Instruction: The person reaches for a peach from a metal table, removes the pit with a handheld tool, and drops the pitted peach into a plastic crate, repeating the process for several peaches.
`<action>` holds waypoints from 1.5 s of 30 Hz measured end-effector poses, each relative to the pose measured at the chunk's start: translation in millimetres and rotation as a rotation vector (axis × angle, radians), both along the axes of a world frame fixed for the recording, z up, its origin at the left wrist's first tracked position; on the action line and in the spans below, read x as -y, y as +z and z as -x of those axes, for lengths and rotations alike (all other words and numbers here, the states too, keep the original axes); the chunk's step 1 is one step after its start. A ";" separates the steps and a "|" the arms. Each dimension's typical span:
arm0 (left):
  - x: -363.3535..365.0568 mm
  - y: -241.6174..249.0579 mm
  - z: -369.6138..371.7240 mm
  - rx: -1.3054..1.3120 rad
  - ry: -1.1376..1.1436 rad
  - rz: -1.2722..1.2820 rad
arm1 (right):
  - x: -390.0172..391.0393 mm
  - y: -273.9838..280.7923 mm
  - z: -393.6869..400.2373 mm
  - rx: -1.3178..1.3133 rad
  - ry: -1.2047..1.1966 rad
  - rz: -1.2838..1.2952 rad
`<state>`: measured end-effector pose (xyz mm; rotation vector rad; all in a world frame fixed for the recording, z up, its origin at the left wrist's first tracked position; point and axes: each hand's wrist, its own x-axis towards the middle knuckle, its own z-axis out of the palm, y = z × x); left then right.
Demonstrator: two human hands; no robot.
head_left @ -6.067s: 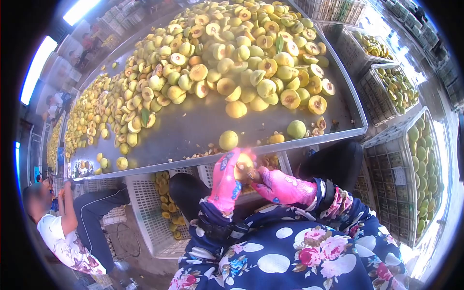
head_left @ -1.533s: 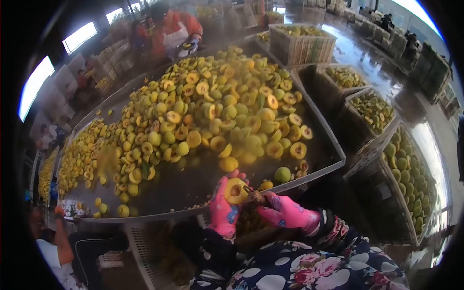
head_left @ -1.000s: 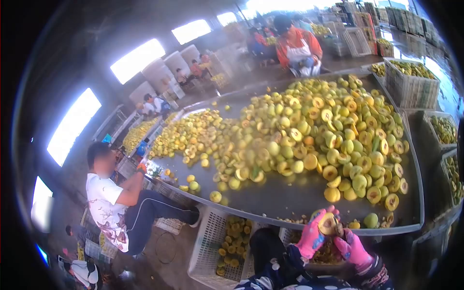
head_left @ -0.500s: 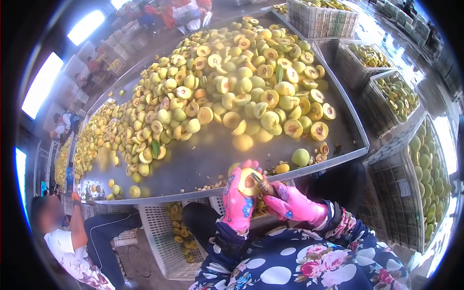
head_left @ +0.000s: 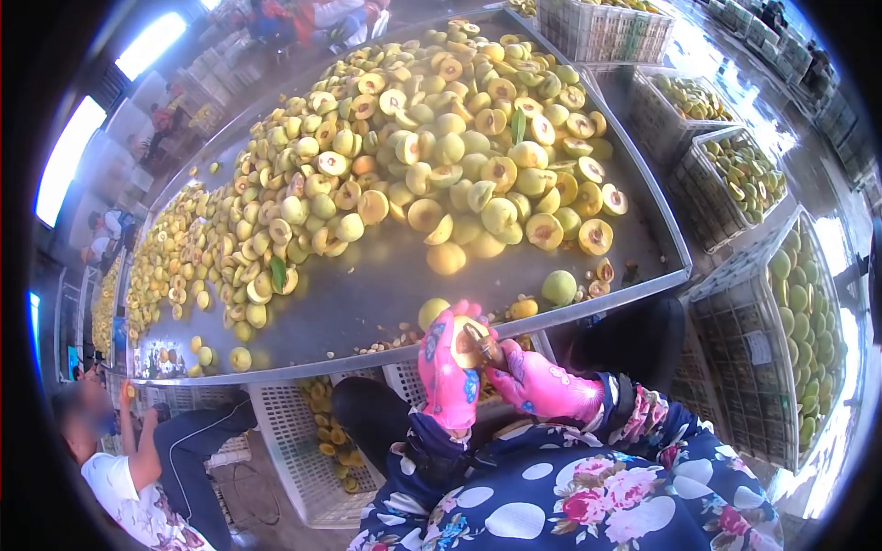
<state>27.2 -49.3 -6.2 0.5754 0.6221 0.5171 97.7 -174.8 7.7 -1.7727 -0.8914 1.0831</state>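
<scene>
In a pink, blue-patterned glove, my left hand (head_left: 446, 378) is closed around a halved yellow stone fruit (head_left: 460, 346), its cut face turned to the right. My right hand (head_left: 553, 389), gloved alike, grips the brown handle of a short metal-tipped tool (head_left: 484, 343). The tool's tip rests at the brown middle of the cut face; how deep it sits cannot be made out. Both hands are just in front of the metal table's near edge. Beyond my left hand lies a greenish-yellow fruit (head_left: 433, 313).
A large heap of halved fruit (head_left: 441, 165) covers much of the metal table (head_left: 367, 308). Loose pits lie along its raised rim. Fruit-filled crates (head_left: 749, 358) stand at right; a white crate (head_left: 303, 459) is below the table. Another person (head_left: 138, 468) sits at left.
The tool's tip has moved from the fruit's right edge onto the middle of its cut face. The whole view has shifted slightly, so the scene sits further left.
</scene>
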 end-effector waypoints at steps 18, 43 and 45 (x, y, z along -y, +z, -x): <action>2.1 -23.6 19.0 -0.210 -0.090 -0.329 | 8.6 -5.6 -4.2 -0.582 0.186 0.139; -110.3 -0.5 46.1 -0.970 -0.252 -1.577 | 24.9 -84.1 11.6 0.147 0.374 0.288; -93.2 -9.0 -1.5 -1.139 -0.522 -1.656 | 31.4 -78.8 8.2 0.169 0.367 0.277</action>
